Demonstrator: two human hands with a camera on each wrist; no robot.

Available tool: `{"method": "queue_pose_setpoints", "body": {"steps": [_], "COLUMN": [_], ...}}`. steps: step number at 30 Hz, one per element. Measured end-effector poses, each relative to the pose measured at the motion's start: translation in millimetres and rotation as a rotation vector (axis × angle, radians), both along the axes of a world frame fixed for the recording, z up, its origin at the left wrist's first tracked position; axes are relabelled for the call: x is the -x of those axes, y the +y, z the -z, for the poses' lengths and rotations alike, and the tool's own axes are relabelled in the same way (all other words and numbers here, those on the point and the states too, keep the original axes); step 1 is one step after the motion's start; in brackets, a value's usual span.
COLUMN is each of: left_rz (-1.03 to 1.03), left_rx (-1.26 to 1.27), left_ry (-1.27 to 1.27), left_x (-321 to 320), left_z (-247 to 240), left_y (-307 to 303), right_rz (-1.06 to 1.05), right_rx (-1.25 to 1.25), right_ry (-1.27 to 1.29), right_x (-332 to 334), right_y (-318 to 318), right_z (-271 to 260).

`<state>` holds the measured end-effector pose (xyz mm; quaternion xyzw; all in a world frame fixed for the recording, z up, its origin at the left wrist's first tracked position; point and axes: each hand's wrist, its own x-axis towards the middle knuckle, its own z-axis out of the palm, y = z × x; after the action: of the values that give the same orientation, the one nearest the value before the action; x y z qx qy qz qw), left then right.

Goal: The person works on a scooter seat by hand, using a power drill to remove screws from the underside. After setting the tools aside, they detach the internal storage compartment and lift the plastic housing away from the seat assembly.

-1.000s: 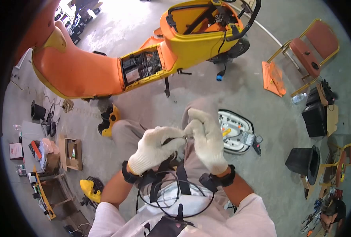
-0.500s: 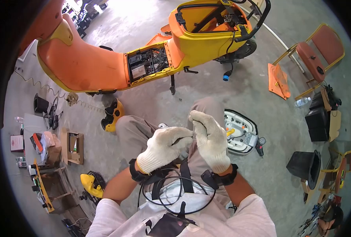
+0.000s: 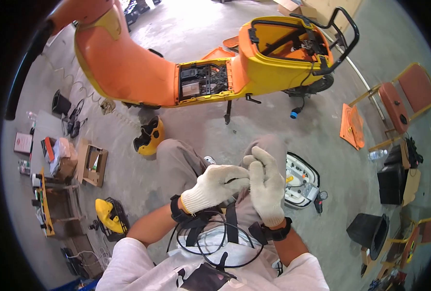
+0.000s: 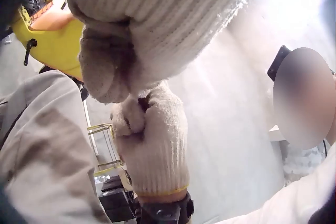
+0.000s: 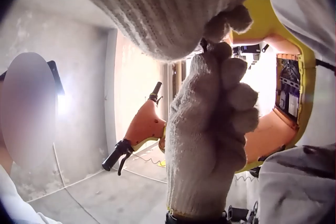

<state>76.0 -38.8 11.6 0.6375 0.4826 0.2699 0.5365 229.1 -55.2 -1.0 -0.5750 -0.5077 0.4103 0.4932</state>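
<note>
Both hands wear white knitted gloves and meet at their fingertips above the person's knees. The left hand (image 3: 219, 186) pinches a small dark piece (image 5: 205, 45) between thumb and forefinger. Close against it, the right hand (image 3: 266, 186) bends its thumb and fingertips onto the same spot. Most of the piece is hidden by the gloves, and I cannot tell its kind. Beyond the knees stands an orange and yellow scooter (image 3: 283, 68), with its floor compartment (image 3: 203, 80) and seat bay uncovered.
A yellow helmet (image 3: 150, 137) lies left of the knees. To the right are a white shell-like panel (image 3: 298, 199), a power drill (image 3: 320, 200) and an orange panel (image 3: 351, 127) on the floor. A red chair (image 3: 395, 106) stands farther right. Looped black cable (image 3: 220, 266) hangs across the lap.
The head view has swung, so the scooter and hands appear farther right and lower. The right hand's fingers have shifted and look straighter, while both hands stay together at the fingertips.
</note>
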Motion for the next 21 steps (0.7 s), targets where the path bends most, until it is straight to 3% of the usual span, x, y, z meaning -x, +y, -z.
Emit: {"method": "queue_pose_setpoints", "body": {"steps": [8,13,21], "left_rz": [0.038,0.066,0.103], "left_rx": [-0.160,0.037,-0.036], "left_ry": [-0.030,-0.025,0.093], "left_x": [12,15,17], "left_z": [16,7,11], "left_y": [3,0,2], "right_rz": [-0.100,-0.092,-0.129], "right_rx": [0.010,0.082,0.081], "right_ry": [-0.027,0.007,-0.094], "right_x": [1,3,5], "right_y": [2,3,4], "right_z": [9,10,11]}}
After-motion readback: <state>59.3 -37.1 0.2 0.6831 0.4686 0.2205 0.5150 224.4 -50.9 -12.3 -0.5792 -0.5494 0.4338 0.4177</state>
